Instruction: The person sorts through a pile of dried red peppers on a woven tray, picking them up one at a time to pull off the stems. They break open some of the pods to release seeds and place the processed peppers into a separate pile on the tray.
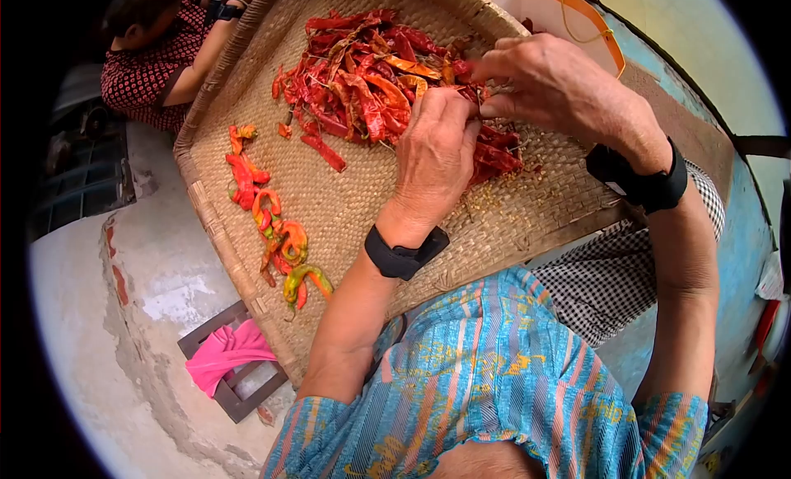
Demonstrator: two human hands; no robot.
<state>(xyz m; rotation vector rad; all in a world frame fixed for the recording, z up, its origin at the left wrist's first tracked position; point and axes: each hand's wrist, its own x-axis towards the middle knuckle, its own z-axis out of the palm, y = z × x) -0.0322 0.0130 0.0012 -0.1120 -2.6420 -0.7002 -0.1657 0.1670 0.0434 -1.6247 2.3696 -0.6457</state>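
Observation:
A heap of wrinkled dried red chilies (354, 83) lies in a woven bamboo tray (354, 223). Over the heap's right side, my left hand (437, 153) is closed, its fingers bent down into the chilies and the fingertips mostly hidden. My right hand (568, 87) meets it from the right, thumb and fingers pinched around a dried chili whose visible part is small. Loose pale seeds (535, 170) are scattered on the weave below my right hand. A separate row of fresher red, orange and green chilies (284, 236) runs along the tray's left side.
Beyond the tray's upper left edge sits another person (148, 75) in a patterned top, one arm near the rim. An orange-edged white container (568, 21) stands at the upper right. Pink cloth (231, 355) drapes over a dark frame (247, 396) at lower left.

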